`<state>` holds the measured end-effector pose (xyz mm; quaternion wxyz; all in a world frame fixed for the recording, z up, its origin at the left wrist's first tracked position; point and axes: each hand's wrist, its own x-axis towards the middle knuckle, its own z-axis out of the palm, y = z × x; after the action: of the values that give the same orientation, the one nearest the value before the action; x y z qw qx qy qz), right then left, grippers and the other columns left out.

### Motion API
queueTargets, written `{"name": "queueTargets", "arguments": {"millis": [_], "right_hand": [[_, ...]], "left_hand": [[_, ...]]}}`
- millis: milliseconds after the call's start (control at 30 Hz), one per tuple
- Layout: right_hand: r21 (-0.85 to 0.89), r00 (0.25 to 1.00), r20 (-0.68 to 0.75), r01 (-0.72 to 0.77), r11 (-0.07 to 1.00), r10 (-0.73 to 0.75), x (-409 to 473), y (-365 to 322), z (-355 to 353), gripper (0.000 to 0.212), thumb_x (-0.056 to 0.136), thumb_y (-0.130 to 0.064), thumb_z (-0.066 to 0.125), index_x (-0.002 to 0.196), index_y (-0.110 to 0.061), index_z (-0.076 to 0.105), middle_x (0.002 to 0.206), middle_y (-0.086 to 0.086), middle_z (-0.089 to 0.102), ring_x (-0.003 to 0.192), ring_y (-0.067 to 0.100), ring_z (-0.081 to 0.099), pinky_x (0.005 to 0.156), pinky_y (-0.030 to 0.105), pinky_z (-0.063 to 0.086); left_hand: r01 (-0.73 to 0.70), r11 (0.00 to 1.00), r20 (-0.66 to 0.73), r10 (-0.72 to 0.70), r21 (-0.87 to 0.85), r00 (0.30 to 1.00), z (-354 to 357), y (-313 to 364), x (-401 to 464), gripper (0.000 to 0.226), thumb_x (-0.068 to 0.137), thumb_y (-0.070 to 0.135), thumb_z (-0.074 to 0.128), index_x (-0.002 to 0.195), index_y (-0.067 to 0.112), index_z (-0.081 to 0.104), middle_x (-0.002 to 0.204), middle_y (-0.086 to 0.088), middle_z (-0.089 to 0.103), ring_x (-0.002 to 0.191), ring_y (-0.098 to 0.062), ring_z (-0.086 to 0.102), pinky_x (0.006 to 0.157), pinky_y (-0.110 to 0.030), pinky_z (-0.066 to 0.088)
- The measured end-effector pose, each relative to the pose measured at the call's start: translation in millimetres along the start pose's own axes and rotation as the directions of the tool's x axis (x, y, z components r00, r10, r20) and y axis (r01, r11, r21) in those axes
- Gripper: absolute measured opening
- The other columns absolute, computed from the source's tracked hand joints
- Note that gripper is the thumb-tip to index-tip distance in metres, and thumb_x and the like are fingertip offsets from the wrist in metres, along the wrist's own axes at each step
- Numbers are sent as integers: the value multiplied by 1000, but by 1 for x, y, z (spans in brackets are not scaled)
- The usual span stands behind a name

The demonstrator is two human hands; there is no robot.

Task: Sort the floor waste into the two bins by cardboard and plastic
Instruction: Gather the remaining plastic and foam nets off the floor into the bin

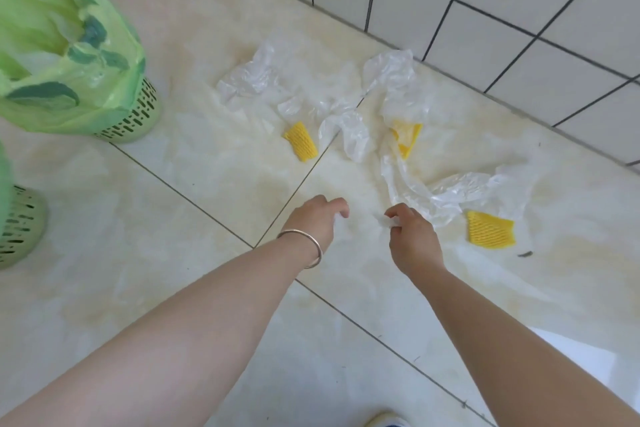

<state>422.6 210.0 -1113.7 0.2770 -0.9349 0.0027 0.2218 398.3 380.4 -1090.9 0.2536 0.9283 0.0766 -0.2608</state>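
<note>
Plastic sheet (446,194) lengthwise toward the wall, near end pinched in right hand (414,243); left hand (311,218) loosely curled.

arms: bare, sleeveless | left wrist: thin metal bangle (304,248) | shoe (386,420): pale
</note>
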Motion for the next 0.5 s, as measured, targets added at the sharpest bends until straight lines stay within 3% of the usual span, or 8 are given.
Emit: {"name": "queueTargets", "arguments": {"millis": [133,233,333,433,500], "right_hand": [[52,998,-63,6,999,-3,2,21,-18,27,91,-5,44,113,-12,58,119,7,51,105,29,52,75,29,40],[-41,999,-36,16,999,-17,11,43,-24,21,90,-16,56,109,-13,64,126,4,47,115,27,39,86,31,39],[-29,990,-118,-84,996,80,21,60,-33,23,86,-24,63,108,-16,67,138,1,42,127,28,31,95,40,40],[28,963,-200,-180,983,181,29,75,-44,26,84,-30,66,107,-17,67,146,0,33,139,27,17,101,50,37],[0,955,-183,-238,971,235,34,88,-51,29,84,-34,65,109,-20,66,151,-2,25,144,24,6,104,52,33]], "left_hand": [[36,999,17,-36,14,999,-6,40,16,37,88,1,36,112,18,58,116,-9,51,106,-29,53,86,-33,43],[35,999,55,-36,18,998,-6,57,32,33,93,10,35,116,15,58,122,-8,49,112,-27,51,95,-36,43],[-15,999,88,10,46,996,0,67,48,34,93,10,35,115,15,61,134,-5,41,119,-25,47,98,-34,42],[-74,996,61,72,46,996,9,74,69,35,92,11,38,108,24,67,152,2,20,136,-22,26,103,-34,40],[-54,999,50,54,-2,997,15,82,84,37,93,11,39,107,30,68,157,3,8,142,-22,11,107,-33,36]]}}
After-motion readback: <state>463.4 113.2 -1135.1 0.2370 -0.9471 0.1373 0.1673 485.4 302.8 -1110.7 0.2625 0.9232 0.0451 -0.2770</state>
